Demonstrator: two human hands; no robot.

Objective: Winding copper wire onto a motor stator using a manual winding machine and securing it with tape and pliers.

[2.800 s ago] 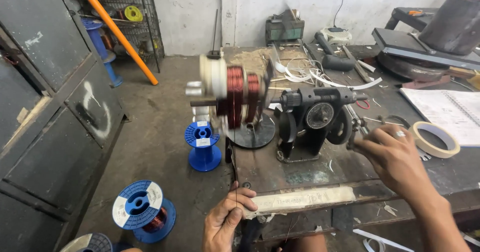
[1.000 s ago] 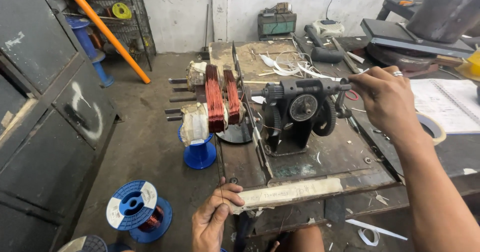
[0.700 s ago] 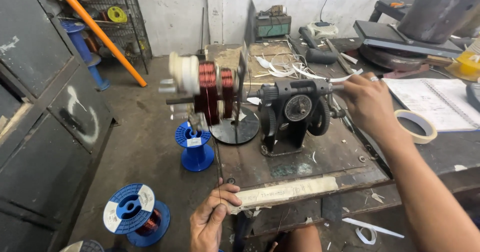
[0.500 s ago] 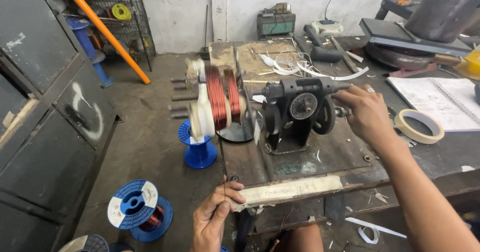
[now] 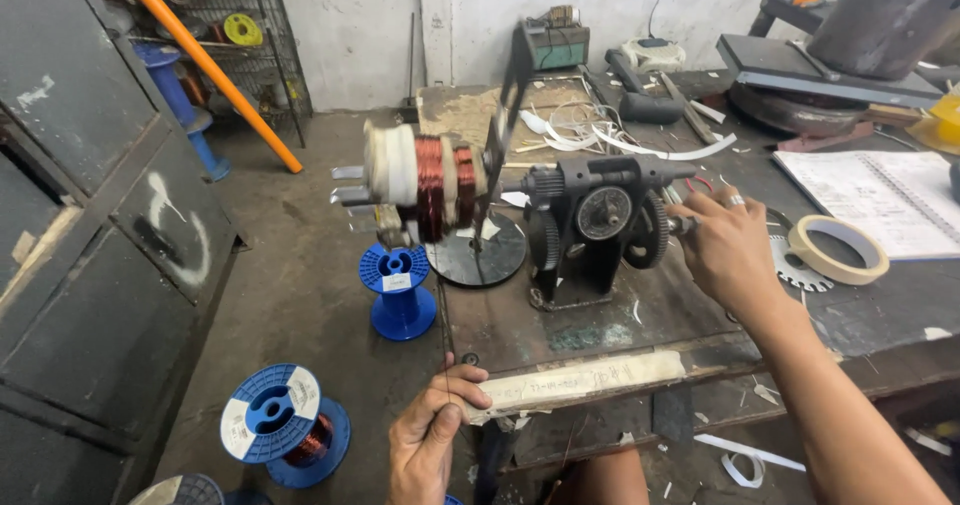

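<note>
**Thin copper wire under tension at the hand winder**

Our right hand (image 5: 728,250) closes on the crank at three o'clock of the black geared winder (image 5: 598,227). Our left hand (image 5: 432,440), at six o'clock, pinches the fine wire (image 5: 441,315) running up to the coil former (image 5: 425,187), with glossy copper turns between pale flanges. We judge a jerk or loosened pinch could snap or tangle it. Blue plastic spools (image 5: 398,285) stand on the gritty floor.
</note>
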